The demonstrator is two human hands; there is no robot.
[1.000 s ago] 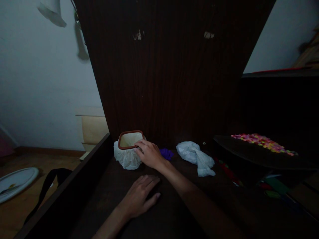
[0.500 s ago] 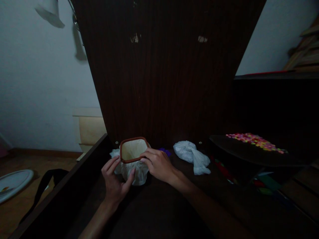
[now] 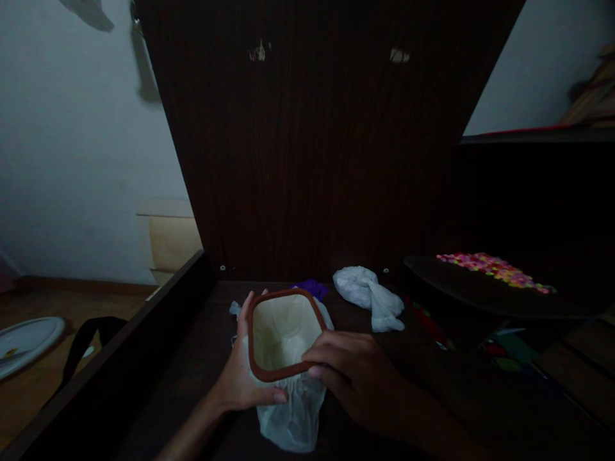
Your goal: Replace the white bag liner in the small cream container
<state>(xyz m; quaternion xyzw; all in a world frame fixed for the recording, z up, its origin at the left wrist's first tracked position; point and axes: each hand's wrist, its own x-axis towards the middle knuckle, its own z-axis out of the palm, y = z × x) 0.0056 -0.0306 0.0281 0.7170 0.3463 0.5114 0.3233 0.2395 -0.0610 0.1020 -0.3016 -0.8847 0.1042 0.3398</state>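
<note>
A small trash bin with a square brown rim (image 3: 254,307) tilts its opening toward me. It is lined with a thin white plastic bag (image 3: 293,416), which hangs down over the outside below the rim. My left hand (image 3: 240,378) wraps the bin's left side, thumb across the front under the rim and fingers behind. At the front right corner my right hand (image 3: 350,371) pinches the brown rim between thumb and fingers. Pale creases of the bag show inside the bin.
Behind the bin lies a purple item (image 3: 312,288). A knotted white plastic bag (image 3: 360,288) rests on the dark surface to its right. Small pink and yellow pieces (image 3: 494,269) cover a dark shelf at right. A raised dark edge (image 3: 158,307) runs along the left.
Both hands have brought the bin closer to me and rightward, so more of its inside shows. My left hand has gone from fingertips at the rim to wrapping the side.
</note>
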